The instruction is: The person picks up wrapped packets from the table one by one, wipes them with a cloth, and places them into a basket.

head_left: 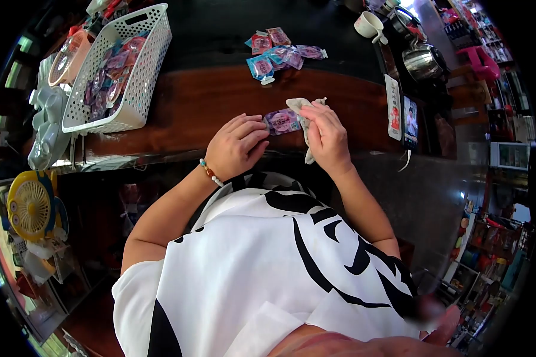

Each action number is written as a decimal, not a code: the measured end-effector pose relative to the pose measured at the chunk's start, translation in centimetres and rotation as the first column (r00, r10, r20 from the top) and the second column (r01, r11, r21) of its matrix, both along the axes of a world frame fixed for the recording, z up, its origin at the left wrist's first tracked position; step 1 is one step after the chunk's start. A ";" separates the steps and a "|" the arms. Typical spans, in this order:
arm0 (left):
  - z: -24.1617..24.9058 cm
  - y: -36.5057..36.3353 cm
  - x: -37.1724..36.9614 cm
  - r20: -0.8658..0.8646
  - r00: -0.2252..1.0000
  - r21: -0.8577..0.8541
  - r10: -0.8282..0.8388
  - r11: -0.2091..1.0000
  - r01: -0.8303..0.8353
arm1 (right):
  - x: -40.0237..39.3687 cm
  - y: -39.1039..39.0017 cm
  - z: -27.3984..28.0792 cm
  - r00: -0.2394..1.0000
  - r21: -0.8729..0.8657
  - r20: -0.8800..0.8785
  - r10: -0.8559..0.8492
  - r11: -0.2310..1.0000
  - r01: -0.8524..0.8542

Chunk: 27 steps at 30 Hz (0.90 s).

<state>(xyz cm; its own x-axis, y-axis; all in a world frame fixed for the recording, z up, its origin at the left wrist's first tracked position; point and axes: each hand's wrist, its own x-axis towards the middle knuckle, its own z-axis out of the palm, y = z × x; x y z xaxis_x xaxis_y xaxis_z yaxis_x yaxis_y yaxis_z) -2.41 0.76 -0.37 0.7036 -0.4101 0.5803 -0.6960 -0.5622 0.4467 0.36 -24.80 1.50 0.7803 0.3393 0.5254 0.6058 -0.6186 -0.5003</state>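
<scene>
At a wooden counter (184,107), the left hand (237,146) pinches a purple snack packet (281,121) while the right hand (326,138) grips a pale cloth (304,107) against it

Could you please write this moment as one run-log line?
left hand: holds purple packet | right hand: grips white cloth against packet | basket: packets inside | loose packets beyond

White basket (138,89) full of packets sits left on the wooden surface (190,101); loose packets (283,53) lie farther back, a kettle (424,61) and phone (410,122) to the right.
</scene>
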 end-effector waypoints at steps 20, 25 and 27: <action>2.2 -0.7 2.2 -0.028 1.000 0.195 0.010 0.981 -0.004 | 0.8 -4.4 -1.8 0.988 -0.064 0.060 -0.143 0.987 0.147; 3.0 -0.7 3.0 -0.353 0.929 -0.128 0.109 0.978 -0.163 | 0.9 -4.2 -2.3 0.978 -0.041 0.106 -0.178 0.982 0.183; 3.9 0.6 4.0 -0.652 0.754 -0.531 -0.082 0.759 -0.376 | 0.7 -4.2 -2.3 0.976 -0.044 0.103 -0.191 0.980 0.196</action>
